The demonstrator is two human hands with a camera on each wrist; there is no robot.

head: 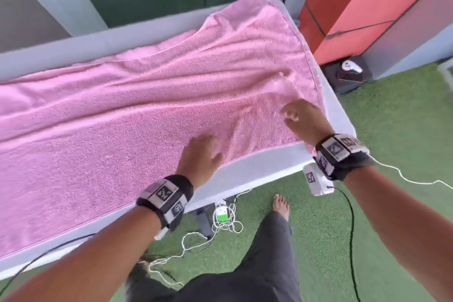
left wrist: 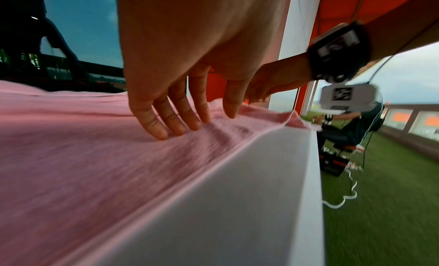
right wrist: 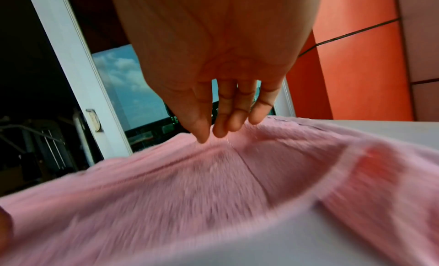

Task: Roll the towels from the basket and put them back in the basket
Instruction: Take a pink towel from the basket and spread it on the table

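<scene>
pink towel (head: pixel 147 110) laid across the table (head: pixel 264 167), left hand (head: pixel 199 154) and right hand (head: pixel 302 117) flat, fingers straight, smoothing. guessing rolling from the end comes next.

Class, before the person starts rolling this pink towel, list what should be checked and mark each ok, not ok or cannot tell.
1. Pink towel spread along the white table: ok.
2. Towel smooth: not ok, long wrinkles run across it.
3. Right end flat: not ok, the corner lifts at the edge.
4. Left hand flat on the towel, fingers straight: ok.
5. Right hand has a grip on the end: not ok, fingers only touch.
6. Basket within reach: cannot tell, none in view.
</scene>
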